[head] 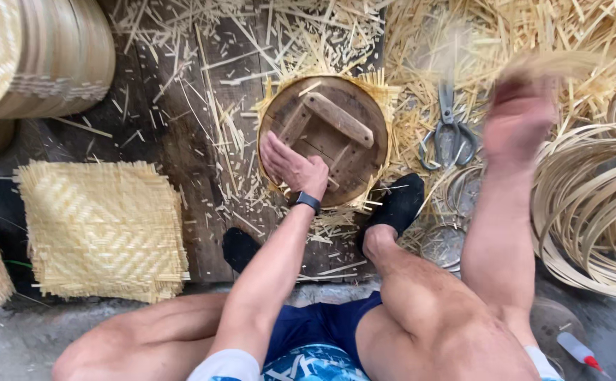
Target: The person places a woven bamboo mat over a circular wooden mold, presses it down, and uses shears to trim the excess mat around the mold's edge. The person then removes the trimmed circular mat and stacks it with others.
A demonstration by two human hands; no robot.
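Note:
My left hand [290, 166] presses flat on a round wooden disc [336, 127] with crossed wooden bars; woven bamboo matting sticks out from under the disc's rim. A black band sits on that wrist. My right hand [518, 116] is raised and blurred, off to the right of the disc, holding a thin bundle of pale bamboo strips [551, 65]. My feet in black socks rest just below the disc.
Metal scissors [447, 130] lie right of the disc on bamboo offcuts. Coiled bamboo hoops [590, 204] fill the right side. A stack of square woven mats [103, 229] lies at left, finished round baskets [36, 56] at top left.

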